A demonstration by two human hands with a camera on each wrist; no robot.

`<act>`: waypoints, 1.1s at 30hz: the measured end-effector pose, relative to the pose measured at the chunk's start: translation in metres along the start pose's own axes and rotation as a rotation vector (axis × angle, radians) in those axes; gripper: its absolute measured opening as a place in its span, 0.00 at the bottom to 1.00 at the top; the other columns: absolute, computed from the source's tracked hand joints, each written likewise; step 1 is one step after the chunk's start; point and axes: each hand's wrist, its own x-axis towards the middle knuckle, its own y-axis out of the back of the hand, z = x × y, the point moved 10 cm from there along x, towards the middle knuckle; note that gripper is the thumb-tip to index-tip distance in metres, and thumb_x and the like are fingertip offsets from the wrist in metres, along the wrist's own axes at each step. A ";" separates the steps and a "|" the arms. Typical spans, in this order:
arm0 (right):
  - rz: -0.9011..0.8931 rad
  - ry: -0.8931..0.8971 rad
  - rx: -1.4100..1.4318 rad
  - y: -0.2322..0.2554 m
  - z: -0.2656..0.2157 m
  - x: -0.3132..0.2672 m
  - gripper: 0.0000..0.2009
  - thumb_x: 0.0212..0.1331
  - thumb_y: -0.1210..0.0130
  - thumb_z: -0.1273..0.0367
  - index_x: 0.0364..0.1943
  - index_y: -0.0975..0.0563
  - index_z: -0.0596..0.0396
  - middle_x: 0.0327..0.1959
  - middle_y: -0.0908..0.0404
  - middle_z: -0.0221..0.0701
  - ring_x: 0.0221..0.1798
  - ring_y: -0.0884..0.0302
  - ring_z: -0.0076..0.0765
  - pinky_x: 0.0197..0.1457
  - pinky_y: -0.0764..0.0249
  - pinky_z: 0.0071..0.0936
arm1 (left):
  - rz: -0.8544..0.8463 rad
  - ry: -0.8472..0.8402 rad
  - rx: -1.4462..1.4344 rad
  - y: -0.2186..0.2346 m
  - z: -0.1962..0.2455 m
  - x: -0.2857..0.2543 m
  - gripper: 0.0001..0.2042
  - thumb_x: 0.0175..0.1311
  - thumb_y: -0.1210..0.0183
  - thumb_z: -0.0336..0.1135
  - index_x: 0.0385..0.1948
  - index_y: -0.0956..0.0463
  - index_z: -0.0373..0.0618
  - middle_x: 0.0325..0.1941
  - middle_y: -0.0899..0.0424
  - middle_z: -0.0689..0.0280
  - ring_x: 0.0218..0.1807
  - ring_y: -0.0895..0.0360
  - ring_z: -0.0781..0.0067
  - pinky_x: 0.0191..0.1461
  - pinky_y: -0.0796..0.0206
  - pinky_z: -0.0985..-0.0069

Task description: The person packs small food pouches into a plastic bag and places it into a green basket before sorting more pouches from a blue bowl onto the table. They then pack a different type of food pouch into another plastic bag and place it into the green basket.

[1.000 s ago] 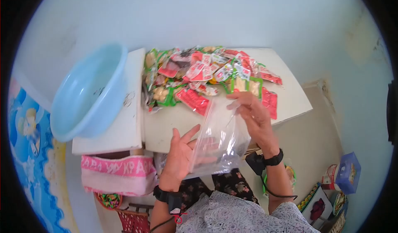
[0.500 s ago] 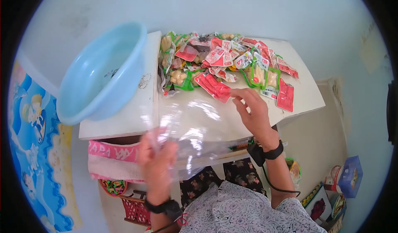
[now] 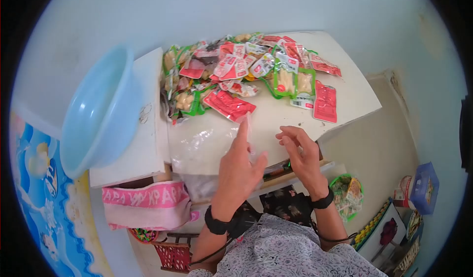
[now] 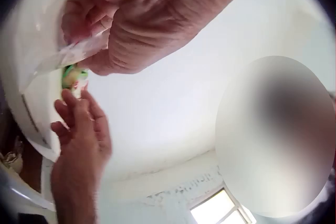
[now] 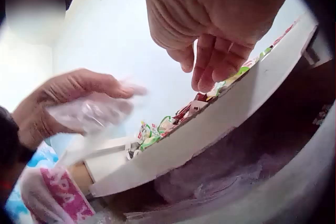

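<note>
My left hand [image 3: 239,171] grips a clear plastic bag [image 3: 204,149], which spreads leftward over the table's front edge. In the left wrist view the bag's film [image 4: 73,53] runs between thumb and curled fingers. The right wrist view also has the bag [image 5: 89,113] bunched in that hand. To its right, my right hand [image 3: 305,161] hovers by the front edge with loosely bent fingers and nothing in them. Beyond both hands lies a heap of small snack packets [image 3: 231,67]. A red packet [image 3: 229,104] is the nearest to my left fingertips.
A light blue basin [image 3: 98,114] stands tilted on the white table [image 3: 345,94] at the left. Below hang a pink and white towel [image 3: 145,205] and an open drawer [image 3: 276,176]. A green basket [image 3: 347,198] of packets is on the floor, with boxes farther right.
The left hand swung left with the bag, then came back right and forward toward the packets. The right hand let go of the bag and has drawn back a little. The head view has shifted.
</note>
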 end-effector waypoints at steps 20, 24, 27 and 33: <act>-0.009 -0.038 -0.494 -0.017 0.002 0.003 0.20 0.58 0.40 0.73 0.57 0.27 0.52 0.34 0.17 0.40 0.38 0.17 0.53 0.39 0.24 0.47 | 0.148 -0.227 0.888 0.032 -0.058 -0.017 0.33 0.74 0.45 0.49 0.75 0.39 0.42 0.81 0.40 0.58 0.83 0.51 0.50 0.84 0.65 0.49; 0.026 -0.004 -0.501 -0.018 0.004 0.000 0.20 0.58 0.41 0.74 0.56 0.26 0.53 0.34 0.17 0.40 0.37 0.18 0.54 0.38 0.24 0.48 | 0.265 -0.104 0.863 0.070 -0.087 -0.020 0.30 0.73 0.44 0.44 0.74 0.37 0.42 0.80 0.38 0.53 0.83 0.50 0.48 0.83 0.60 0.47; 0.084 0.020 -0.531 -0.019 0.004 0.000 0.20 0.58 0.41 0.74 0.56 0.27 0.53 0.35 0.17 0.41 0.36 0.18 0.54 0.38 0.24 0.48 | 0.416 -0.149 0.782 0.075 -0.056 -0.039 0.28 0.70 0.42 0.36 0.71 0.34 0.39 0.76 0.34 0.49 0.81 0.46 0.46 0.81 0.54 0.48; 0.083 -0.049 -0.561 -0.035 0.000 0.006 0.21 0.60 0.41 0.72 0.59 0.28 0.53 0.36 0.16 0.42 0.35 0.17 0.54 0.37 0.24 0.49 | 0.402 -0.425 0.329 0.031 0.006 -0.047 0.22 0.63 0.39 0.22 0.61 0.23 0.39 0.61 0.21 0.54 0.55 0.21 0.56 0.53 0.24 0.67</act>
